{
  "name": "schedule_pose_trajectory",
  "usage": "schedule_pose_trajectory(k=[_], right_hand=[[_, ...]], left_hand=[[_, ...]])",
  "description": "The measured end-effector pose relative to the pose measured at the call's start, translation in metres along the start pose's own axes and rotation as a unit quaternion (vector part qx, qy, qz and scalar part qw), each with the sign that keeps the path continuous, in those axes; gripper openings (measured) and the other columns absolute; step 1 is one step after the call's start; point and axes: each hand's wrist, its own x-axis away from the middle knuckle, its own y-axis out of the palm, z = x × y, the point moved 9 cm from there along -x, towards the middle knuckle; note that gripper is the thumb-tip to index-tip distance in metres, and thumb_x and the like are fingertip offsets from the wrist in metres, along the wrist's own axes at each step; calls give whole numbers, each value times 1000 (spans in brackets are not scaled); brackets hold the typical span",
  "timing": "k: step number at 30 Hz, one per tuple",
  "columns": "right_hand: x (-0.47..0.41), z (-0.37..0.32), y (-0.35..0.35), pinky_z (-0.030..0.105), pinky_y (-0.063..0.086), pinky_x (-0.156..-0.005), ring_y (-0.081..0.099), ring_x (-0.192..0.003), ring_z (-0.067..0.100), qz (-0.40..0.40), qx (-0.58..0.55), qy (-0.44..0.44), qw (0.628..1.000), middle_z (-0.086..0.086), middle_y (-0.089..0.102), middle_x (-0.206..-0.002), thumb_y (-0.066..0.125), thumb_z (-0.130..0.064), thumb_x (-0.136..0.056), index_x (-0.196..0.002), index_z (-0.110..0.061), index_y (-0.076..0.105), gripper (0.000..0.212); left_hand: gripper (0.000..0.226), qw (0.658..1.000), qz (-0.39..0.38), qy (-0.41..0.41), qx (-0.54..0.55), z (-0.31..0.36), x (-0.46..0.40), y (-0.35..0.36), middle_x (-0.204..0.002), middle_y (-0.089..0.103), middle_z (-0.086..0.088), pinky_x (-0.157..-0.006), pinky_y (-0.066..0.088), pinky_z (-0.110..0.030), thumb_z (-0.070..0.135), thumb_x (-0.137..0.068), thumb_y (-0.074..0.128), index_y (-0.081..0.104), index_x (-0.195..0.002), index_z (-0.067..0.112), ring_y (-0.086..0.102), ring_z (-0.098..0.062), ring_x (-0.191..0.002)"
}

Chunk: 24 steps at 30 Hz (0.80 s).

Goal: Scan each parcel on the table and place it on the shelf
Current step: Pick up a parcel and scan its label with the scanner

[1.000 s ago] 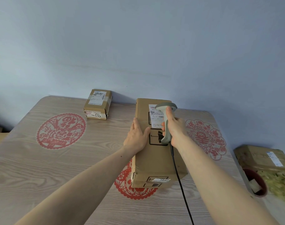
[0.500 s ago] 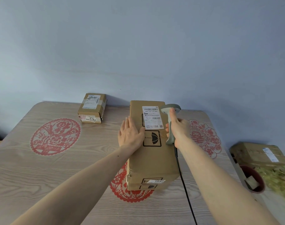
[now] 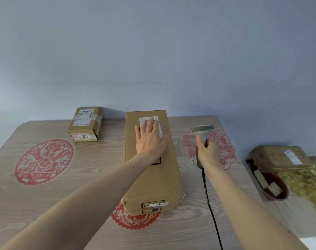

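A long cardboard parcel [image 3: 153, 179] lies lengthwise in the middle of the wooden table [image 3: 54, 204]. My left hand [image 3: 150, 139] rests flat on its top, fingers straight, partly covering the white shipping label [image 3: 160, 121]. My right hand [image 3: 206, 152] grips the handle of a grey barcode scanner [image 3: 202, 130], held to the right of the parcel above the table; its black cable trails toward me. A smaller taped parcel [image 3: 85, 126] marked 5144 sits at the table's back left.
Red paper-cut decals mark the table at left, middle and right. Beyond the table's right edge another cardboard box [image 3: 279, 157] sits low down, with a dark red pot [image 3: 274, 186] and yellowish foliage [image 3: 305, 181] beside it. A plain wall stands behind the table.
My right hand has carried the scanner off the parcel's label to the right. My left hand has slid from the parcel's left edge up onto its top, over the label.
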Motion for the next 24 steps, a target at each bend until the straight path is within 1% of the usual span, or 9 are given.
schedule_pose_trajectory(k=[3,5,7,10,13,16,18,22,24], right_hand=[[-11,52,-12,31,39,-59,59,-74,25,22,42,33,998,4,61,-78,61,-41,-94,-93,-7,61,35],[-14,89,-17,35,43,-66,61,-83,29,30,73,70,994,6,63,-85,64,-44,-91,-94,-8,59,37],[-13,120,-20,39,47,-74,63,-95,32,32,94,100,990,7,66,-99,66,-48,-88,-104,-10,61,42],[-10,150,-23,37,44,-81,61,-109,34,39,105,132,985,8,66,-113,70,-45,-87,-120,-11,61,48],[-8,168,-25,36,46,-79,62,-103,32,33,104,148,983,5,67,-101,72,-41,-86,-105,-14,63,34],[-9,177,-24,32,41,-74,64,-97,31,29,112,150,982,2,62,-89,74,-35,-86,-94,-16,60,25],[-9,181,-23,32,41,-74,63,-98,33,25,127,153,980,4,62,-91,75,-33,-85,-98,-11,62,29],[-12,193,-17,41,49,-85,60,-105,36,8,177,152,972,16,64,-112,79,-40,-79,-119,-7,61,54],[-12,193,-15,41,48,-85,58,-107,36,5,190,150,970,18,62,-115,80,-38,-78,-122,-6,59,58]], left_hand=[[68,999,-26,32,-12,15,-5,10,-166,2,3,-122,-10,-45,46,-101,38,13,-158,16,-7,-20,-153],[67,998,-44,46,-26,22,-8,17,-166,3,4,-122,-10,-45,45,-102,38,14,-157,17,-7,-21,-153],[66,996,-56,52,-42,26,-10,24,-166,4,4,-122,-11,-45,47,-102,37,16,-157,18,-6,-21,-153],[67,996,-56,47,-48,26,-14,32,-166,7,5,-122,-10,-45,51,-101,35,18,-158,19,-4,-21,-153],[66,996,-42,47,-58,26,-15,36,-166,9,5,-123,-7,-44,51,-101,36,20,-157,20,-2,-20,-153],[65,997,-30,48,-58,27,-15,35,-166,11,6,-123,-5,-44,50,-101,37,21,-157,21,-1,-20,-153],[64,997,-23,50,-59,26,-15,35,-165,12,5,-123,-5,-44,50,-101,37,22,-157,21,0,-19,-153],[64,997,-13,47,-53,25,-15,33,-165,14,6,-124,-3,-43,50,-100,40,26,-155,22,2,-18,-153],[63,998,-7,48,-46,24,-14,32,-165,15,6,-124,-2,-42,49,-100,42,28,-155,21,4,-18,-153]])
